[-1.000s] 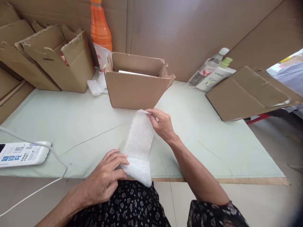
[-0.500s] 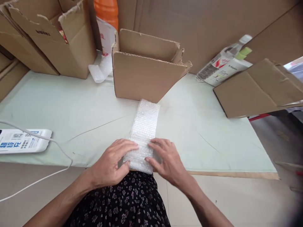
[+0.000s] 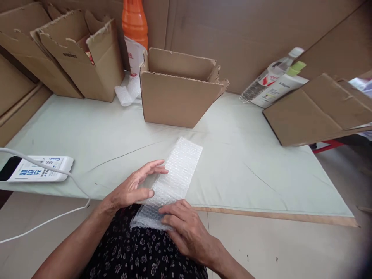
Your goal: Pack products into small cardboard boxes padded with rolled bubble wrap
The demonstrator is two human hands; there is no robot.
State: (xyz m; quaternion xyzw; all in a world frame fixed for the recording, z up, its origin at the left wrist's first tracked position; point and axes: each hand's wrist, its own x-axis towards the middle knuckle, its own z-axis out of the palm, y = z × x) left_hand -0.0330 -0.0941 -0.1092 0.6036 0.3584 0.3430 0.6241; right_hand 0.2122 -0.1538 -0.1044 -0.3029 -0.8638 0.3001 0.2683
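Observation:
A clear strip of bubble wrap (image 3: 183, 164) lies slantwise on the cloth-covered table, its near end hanging over the front edge above my dark flowered clothing. At the strip's left side is my left hand (image 3: 136, 186), open, with fingers stretched and thumb apart; its thumb tip is at the strip's edge. My right hand (image 3: 187, 228) is closed at the overhanging near end, its fingers bent over the bubble wrap. Part of its grip is hidden behind the hand. Just beyond the strip stands an open cardboard box (image 3: 171, 100).
More open cardboard boxes (image 3: 84, 58) stand at the back left, beside an orange bottle (image 3: 135, 23) and a bubble wrap roll (image 3: 128, 93). A white phone-like device (image 3: 43, 168) with a cable lies left. A clear bottle (image 3: 270, 75), a white tube (image 3: 279, 91) and a tilted box (image 3: 314, 110) are right.
The bubble wrap has slid toward me and turned, its near end now past the table edge. My right hand has moved down with it. My left hand has lifted and spread its fingers.

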